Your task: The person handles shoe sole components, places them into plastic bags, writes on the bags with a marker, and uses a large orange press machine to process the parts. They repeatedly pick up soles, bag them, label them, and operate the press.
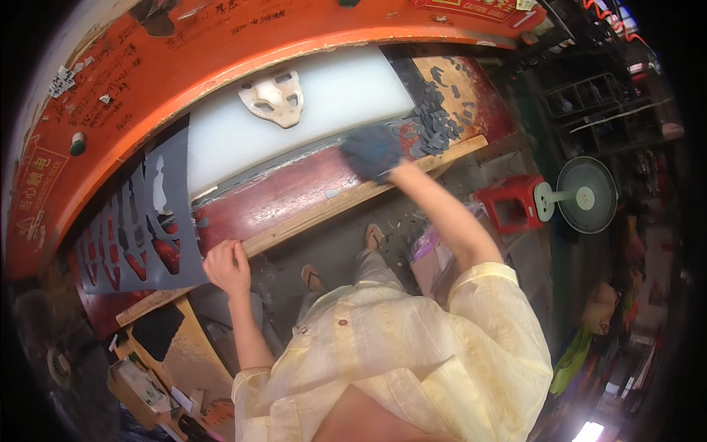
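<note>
Here, slotted grey sheet (183,199), immediately left of bare left hand (228,267).

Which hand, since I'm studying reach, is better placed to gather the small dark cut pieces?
Probably the right hand: it's gloved and near the cut pieces, whereas the left hand is farther off, beside the slotted grey sheet.

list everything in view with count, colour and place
machine: 1, orange, top
board: 1, white, below machine
holed plate: 1, beige, on board
sheet: 1, grey, left of board
cut pieces: many, grey, right of board
table: 1, red, centre
stool: 1, red, right
fan: 1, greenish, beside stool
bag: 1, green, lower right
clutter: uncounted, mixed, edges
sandals: 2, brown, below table
shirt: 1, pale yellow, bottom
left hand: 1, bare, by sheet
right hand: 1, dark glove, near pieces
</note>
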### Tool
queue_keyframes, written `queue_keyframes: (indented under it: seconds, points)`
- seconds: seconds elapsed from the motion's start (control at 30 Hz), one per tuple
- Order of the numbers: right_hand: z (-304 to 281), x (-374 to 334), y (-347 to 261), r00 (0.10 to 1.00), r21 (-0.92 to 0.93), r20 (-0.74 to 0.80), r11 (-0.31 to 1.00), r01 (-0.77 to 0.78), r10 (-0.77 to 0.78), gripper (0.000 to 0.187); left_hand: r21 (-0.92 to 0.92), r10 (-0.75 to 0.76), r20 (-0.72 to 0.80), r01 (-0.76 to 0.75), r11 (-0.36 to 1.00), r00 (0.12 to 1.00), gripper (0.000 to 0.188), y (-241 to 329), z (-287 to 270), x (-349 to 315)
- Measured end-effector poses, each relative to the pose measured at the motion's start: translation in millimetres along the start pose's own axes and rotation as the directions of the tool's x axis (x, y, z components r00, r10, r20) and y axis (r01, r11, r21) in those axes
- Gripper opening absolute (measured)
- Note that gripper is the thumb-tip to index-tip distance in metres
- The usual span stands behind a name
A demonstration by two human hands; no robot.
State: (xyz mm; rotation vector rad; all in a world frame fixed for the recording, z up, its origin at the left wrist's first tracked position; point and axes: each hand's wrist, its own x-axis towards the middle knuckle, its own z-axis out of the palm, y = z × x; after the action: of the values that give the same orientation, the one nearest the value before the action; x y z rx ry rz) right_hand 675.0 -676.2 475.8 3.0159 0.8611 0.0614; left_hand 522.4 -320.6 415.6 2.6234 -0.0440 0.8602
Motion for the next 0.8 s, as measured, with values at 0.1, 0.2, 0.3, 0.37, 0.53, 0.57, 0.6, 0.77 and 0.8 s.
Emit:
queue_keyframes:
  seconds: [0.1,0.2,0.3,0.37,0.53,0.57,0.6,0.77,0.8]
  points:
    - [-11.8,-51.5,90.3,0.924,-0.092,0.12,0.93,-0.355,0.364,0.016,0.06,-0.012,0.011,0.011,0.998,1.0,0.004,3.3,1.5,0.9]
    - [-19.4,-85.3,146.2,0.962,0.048,-0.189,0.981,-0.19,0.195,0.019,0.118,-0.19,-0.009,0.189,0.975,0.982,0.005,24.4,10.4,10.8]
    - [-31.0,-71.7,156.5,0.969,0.135,-0.237,0.986,0.096,-0.062,0.018,0.019,-0.184,-0.06,0.186,0.982,0.981,0.008,79.5,39.6,29.6]
    - [-26.5,-54.7,133.4,0.957,0.251,-0.221,0.937,0.243,-0.189,0.016,-0.069,-0.106,-0.033,0.104,0.992,0.994,0.01,128.6,66.7,43.4]
    - [7.1,-69.2,121.1,0.856,0.215,-0.196,0.83,0.514,-0.479,0.015,-0.249,-0.224,0.08,0.237,0.939,0.971,0.012,243.0,151.1,83.5]
    - [11.4,-75.3,138.7,0.879,0.185,-0.134,0.86,0.475,-0.457,0.016,-0.196,-0.216,0.047,0.221,0.955,0.975,0.011,256.3,165.3,91.2]
    - [14.3,-77.9,157.1,0.905,0.097,-0.049,0.899,0.426,-0.424,0.017,-0.143,-0.216,0.049,0.221,0.965,0.975,0.011,264.4,175.3,98.1]
    - [-6.2,-85.5,219.5,0.944,0.001,0.102,0.949,0.314,-0.312,0.019,-0.015,-0.28,0.025,0.28,0.96,0.96,0.011,277.3,193.7,110.0]
    - [-11.3,-78.3,222.7,0.968,0.038,-0.031,0.967,0.251,-0.25,0.02,-0.007,-0.269,0.027,0.269,0.963,0.963,0.01,277.6,193.7,110.1]
